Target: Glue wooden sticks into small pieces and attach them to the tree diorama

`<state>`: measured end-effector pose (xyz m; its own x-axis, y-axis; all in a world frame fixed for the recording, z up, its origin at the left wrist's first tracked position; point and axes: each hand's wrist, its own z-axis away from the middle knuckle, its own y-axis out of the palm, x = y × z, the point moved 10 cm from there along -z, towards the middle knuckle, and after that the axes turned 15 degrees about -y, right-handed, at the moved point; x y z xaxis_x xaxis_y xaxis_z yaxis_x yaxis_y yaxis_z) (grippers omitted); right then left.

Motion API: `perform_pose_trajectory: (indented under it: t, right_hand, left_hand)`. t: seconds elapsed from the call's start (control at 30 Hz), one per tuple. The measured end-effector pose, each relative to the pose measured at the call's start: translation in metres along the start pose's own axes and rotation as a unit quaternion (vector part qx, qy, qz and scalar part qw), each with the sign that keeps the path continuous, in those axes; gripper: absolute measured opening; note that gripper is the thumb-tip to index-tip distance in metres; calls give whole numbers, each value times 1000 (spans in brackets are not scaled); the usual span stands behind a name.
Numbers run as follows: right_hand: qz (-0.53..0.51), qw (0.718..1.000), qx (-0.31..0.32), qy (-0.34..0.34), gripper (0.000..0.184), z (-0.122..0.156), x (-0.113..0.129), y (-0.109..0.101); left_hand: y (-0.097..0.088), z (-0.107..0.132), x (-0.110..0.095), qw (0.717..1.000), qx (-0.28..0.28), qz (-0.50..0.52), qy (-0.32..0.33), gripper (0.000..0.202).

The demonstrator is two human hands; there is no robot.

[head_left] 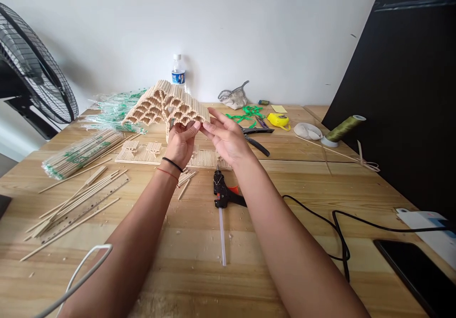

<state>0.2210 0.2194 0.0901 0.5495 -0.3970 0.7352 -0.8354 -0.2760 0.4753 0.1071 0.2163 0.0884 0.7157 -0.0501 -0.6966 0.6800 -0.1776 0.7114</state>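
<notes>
Both hands hold up a tree-shaped model made of short wooden sticks, its crown built of many small arches. My left hand is closed round its underside near the trunk, thumb toward the right. At the crown's right end, my right hand grips the edge between thumb and fingers. Beneath and behind the hands lies a flat stick base with small stick pieces standing on its left part; the hands hide some of it. A black glue gun with a clear glue stick rests between my forearms.
Loose sticks and a clear ruler lie left, near a bagged stick bundle. Pliers, a yellow tape measure and a thread spool are at the back right. A black cable runs beside a phone. A fan stands left.
</notes>
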Motion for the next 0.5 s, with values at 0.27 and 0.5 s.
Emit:
perform_pose_trajectory:
  t: [0.27,0.5]
  right_hand:
    - [1,1000,12,-6,46,-1,5,4]
    - [19,1000,17,-8,49,-3,5,1]
  left_hand:
    - [0,-1,2,1000,-6,15,-13,34]
    - [2,0,1,1000,8,3,-9,38]
